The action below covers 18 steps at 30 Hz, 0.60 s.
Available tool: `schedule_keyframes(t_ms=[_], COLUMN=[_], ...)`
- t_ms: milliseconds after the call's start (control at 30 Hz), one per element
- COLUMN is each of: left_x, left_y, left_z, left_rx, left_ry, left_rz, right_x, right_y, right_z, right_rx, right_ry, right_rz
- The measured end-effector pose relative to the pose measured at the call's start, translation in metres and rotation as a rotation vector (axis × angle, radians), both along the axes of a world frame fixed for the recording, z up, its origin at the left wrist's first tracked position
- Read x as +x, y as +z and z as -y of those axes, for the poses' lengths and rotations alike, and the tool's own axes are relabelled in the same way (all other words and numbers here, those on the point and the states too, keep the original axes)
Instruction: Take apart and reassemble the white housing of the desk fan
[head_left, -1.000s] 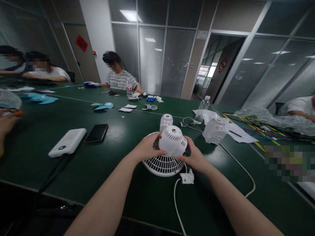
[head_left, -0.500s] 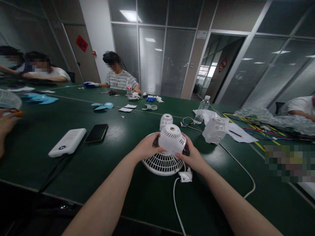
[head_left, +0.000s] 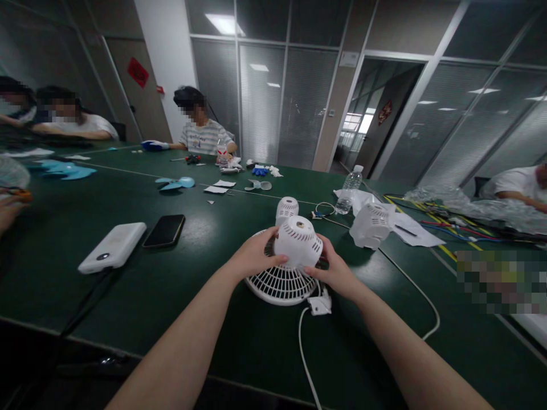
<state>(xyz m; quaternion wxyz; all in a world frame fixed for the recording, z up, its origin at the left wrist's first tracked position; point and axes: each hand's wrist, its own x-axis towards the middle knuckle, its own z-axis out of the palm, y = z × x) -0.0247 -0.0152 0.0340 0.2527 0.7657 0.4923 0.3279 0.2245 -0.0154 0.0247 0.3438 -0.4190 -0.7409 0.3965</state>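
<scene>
Between my two hands is a white slotted fan motor housing (head_left: pixel 298 242), above a white fan grille (head_left: pixel 280 287). My left hand (head_left: pixel 255 254) wraps its left side, thumb along the lower front. On the opposite side, my right hand (head_left: pixel 331 267) grips it with the thumb at the lower right; its other fingers are partly hidden behind. A second, smaller white slotted part (head_left: pixel 286 209) shows just behind the housing. By my right hand, a small white plastic piece (head_left: pixel 320 303) sits at the grille's edge, with a white cable (head_left: pixel 304 347) running toward me.
Another white housing (head_left: pixel 371 225) stands at the right near a water bottle (head_left: pixel 350 191) and paper (head_left: pixel 421 234). On the left lie a white power bank (head_left: pixel 113 247) and a phone (head_left: pixel 164 230). Blue fan blades (head_left: pixel 175 183) lie farther back. A co-worker (head_left: pixel 200 131) sits across the table.
The view has shifted slightly, so most things sit a little farther left. My hands keep their hold on the housing, with hardly any movement.
</scene>
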Motion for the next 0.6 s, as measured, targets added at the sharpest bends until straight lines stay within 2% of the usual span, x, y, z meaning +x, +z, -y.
schedule_keyframes(t_ms=[100, 300, 600], left_x=[0.0017, 0.0022, -0.0023], left_y=[0.0004, 0.002, 0.0013], left_z=[-0.0008, -0.0008, 0.0008], left_rx=[-0.033, -0.073, -0.106], left_ry=[0.04, 0.015, -0.032], left_rz=[0.008, 0.042, 0.089], right_x=[0.0006, -0.0022, -0.0071], right_y=[-0.0019, -0.0087, -0.0022], right_z=[-0.0001, -0.0001, 0.0045], right_rx=[0.025, 0.067, 0.158], right_ry=[-0.013, -0.015, -0.127], right_rz=[0.015, -0.014, 0.204])
